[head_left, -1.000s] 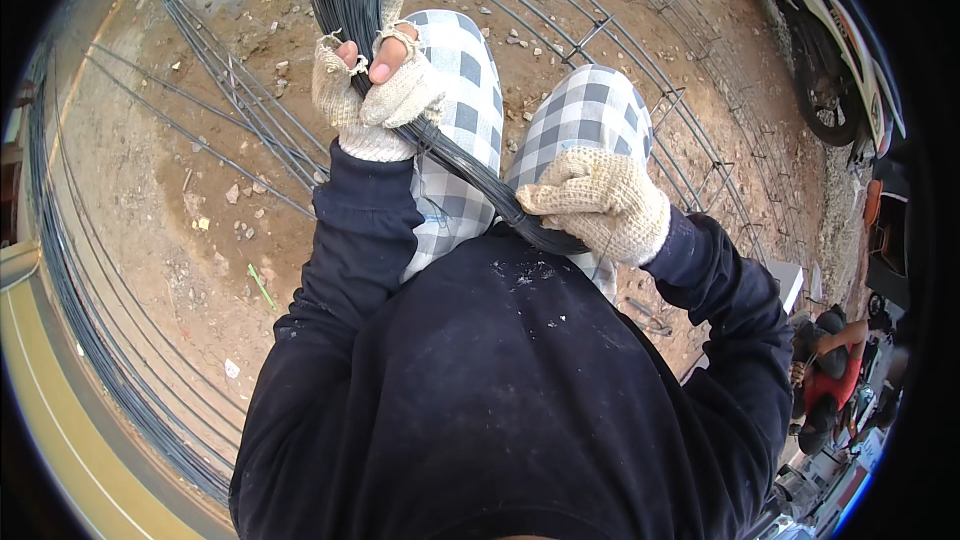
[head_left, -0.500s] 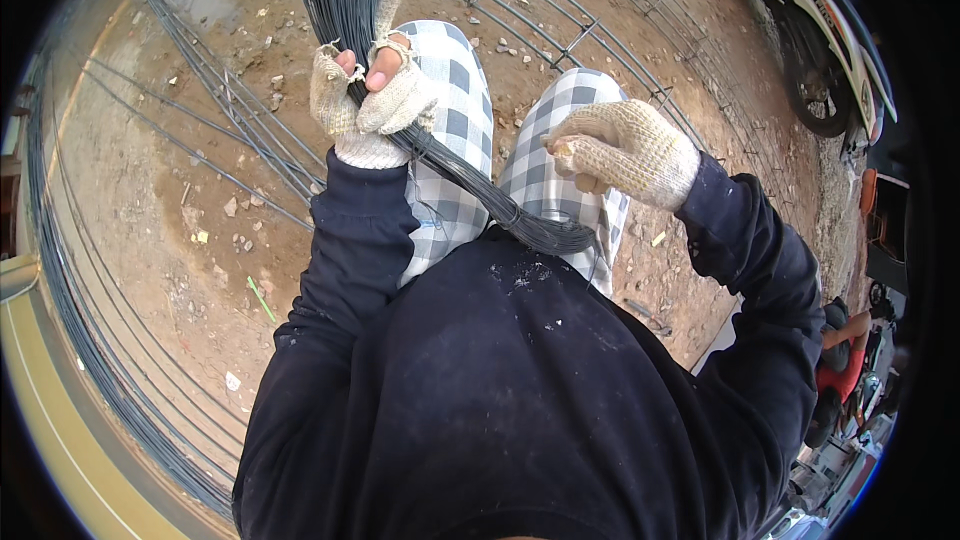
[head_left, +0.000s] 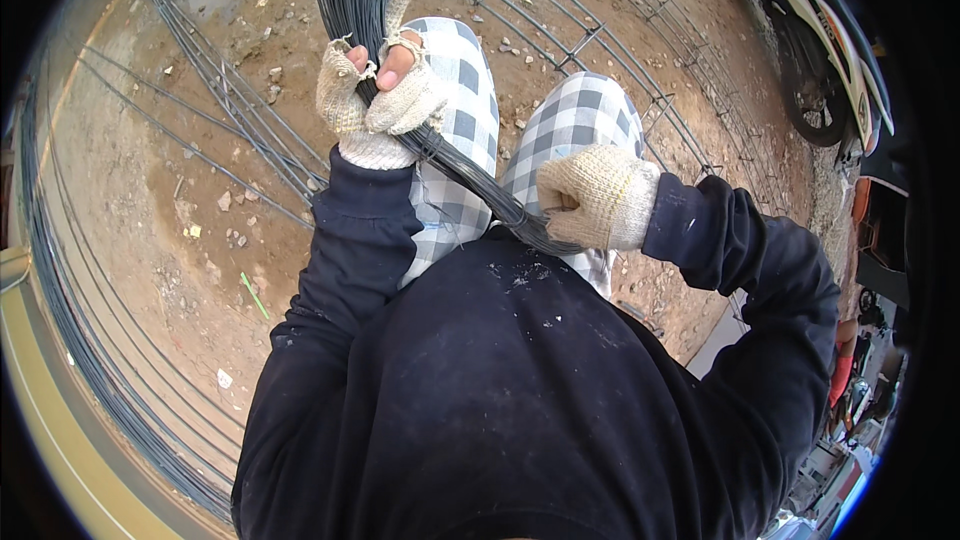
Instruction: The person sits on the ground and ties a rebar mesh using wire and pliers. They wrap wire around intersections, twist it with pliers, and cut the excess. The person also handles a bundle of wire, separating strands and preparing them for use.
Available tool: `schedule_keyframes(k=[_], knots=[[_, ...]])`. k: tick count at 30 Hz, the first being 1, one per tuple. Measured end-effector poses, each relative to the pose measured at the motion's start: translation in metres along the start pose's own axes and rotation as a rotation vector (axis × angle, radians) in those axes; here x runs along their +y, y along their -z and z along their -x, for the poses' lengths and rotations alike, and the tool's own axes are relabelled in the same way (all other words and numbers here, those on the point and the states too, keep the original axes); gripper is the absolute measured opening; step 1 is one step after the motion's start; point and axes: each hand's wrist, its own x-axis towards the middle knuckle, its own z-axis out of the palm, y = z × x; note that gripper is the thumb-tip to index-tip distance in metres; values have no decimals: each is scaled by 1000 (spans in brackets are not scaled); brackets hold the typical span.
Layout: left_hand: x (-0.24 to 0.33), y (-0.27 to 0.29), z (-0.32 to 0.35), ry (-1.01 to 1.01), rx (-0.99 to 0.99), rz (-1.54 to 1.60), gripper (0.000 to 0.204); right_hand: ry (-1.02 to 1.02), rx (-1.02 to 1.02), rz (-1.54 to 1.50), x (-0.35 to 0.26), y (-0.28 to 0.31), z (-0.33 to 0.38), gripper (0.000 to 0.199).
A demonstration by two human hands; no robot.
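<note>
Stony brown earth [head_left: 190, 280] beneath a wire bundle [head_left: 462, 168]

Long dark rods [head_left: 105, 390] bend with the lens along the far left, beside thinner straight bars [head_left: 225, 80] fanned over the gritty soil. Next comes the left hand [head_left: 383, 90], in a coarse cream knitted glove frayed at the openings; it is clamped around the dark wire bundle, thumb and one fingertip bare, while one glove finger points up (filled or hollow, I cannot tell). From there the wire bundle, smooth and many-stranded, splays upward and slants down across checked trousers [head_left: 452, 70] to the dark sweatshirt [head_left: 520, 380]. Its top is cut off by the frame.

Further right, the right hand [head_left: 598, 198], also in a knitted glove, is bent inward, back upward, over the lower end of the wire bundle. Its fingertips are hidden, so whether it grips is unclear. Beyond lie a ladder-like steel cage [head_left: 590, 35] and a motorcycle [head_left: 815, 90], partly lost in the dark rim.
</note>
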Motion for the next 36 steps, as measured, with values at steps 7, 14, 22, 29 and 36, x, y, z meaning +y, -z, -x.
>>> schedule_keyframes(k=[7,14,22,29,36], knots=[[2,1,-2,9,-6,-39,83,460,418,350,16,-11,-21,18],[0,-4,-3,9,31,-39,76,178,339,-12,-17,9,19,17],[-4,-5,-4,-48,139,-6,70,559,388,177,10,-16,47,45],[-6,-1,-2,-29,76,-29,80,446,178,422,61,-41,44,59],[13,12,6,214,-100,-186,29,541,331,352,71,-61,-2,42]])
